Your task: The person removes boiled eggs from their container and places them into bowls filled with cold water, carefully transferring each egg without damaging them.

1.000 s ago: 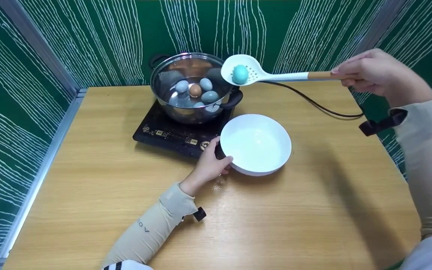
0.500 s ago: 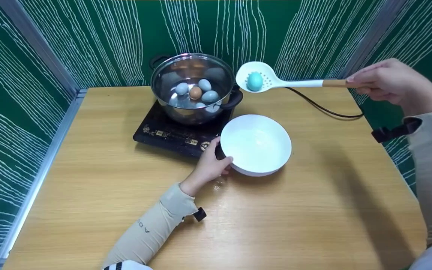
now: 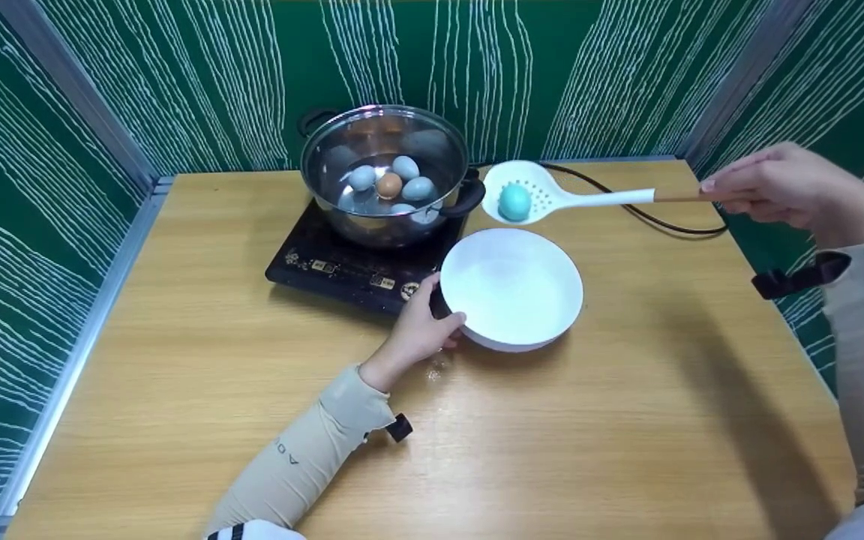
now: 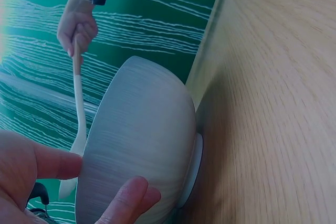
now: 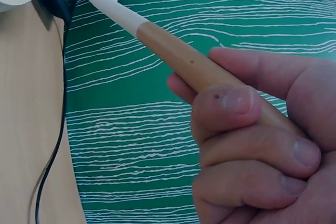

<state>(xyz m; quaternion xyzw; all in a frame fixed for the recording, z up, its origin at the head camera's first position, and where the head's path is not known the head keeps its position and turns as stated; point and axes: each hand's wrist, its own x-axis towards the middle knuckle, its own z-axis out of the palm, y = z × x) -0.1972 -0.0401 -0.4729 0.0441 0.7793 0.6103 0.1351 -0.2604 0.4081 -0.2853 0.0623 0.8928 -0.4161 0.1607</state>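
In the head view, my right hand (image 3: 803, 187) grips the wooden handle of a white slotted spoon (image 3: 612, 198), its fingers curled round it in the right wrist view. A blue-green egg (image 3: 514, 202) lies in the spoon's head, just behind and above the far rim of a white bowl (image 3: 514, 289). My left hand (image 3: 421, 328) holds the bowl's left side, its thumb at the rim; the left wrist view shows fingertips (image 4: 134, 190) against the outer wall. Behind the bowl to the left, a steel pot (image 3: 379, 231) holds several pale blue eggs and one brown egg (image 3: 389, 185).
The pot stands on a black induction cooker (image 3: 331, 271). Its black handle (image 3: 468, 196) juts out near the spoon's head. A dark cord (image 3: 657, 220) runs along the back right of the wooden table (image 3: 214, 360). Green patterned walls (image 3: 199, 82) enclose the back and sides.
My right hand has carried the spoon and its egg to the right, away from the pot, and lowered it behind the bowl. The left hand and bowl have stayed in place.
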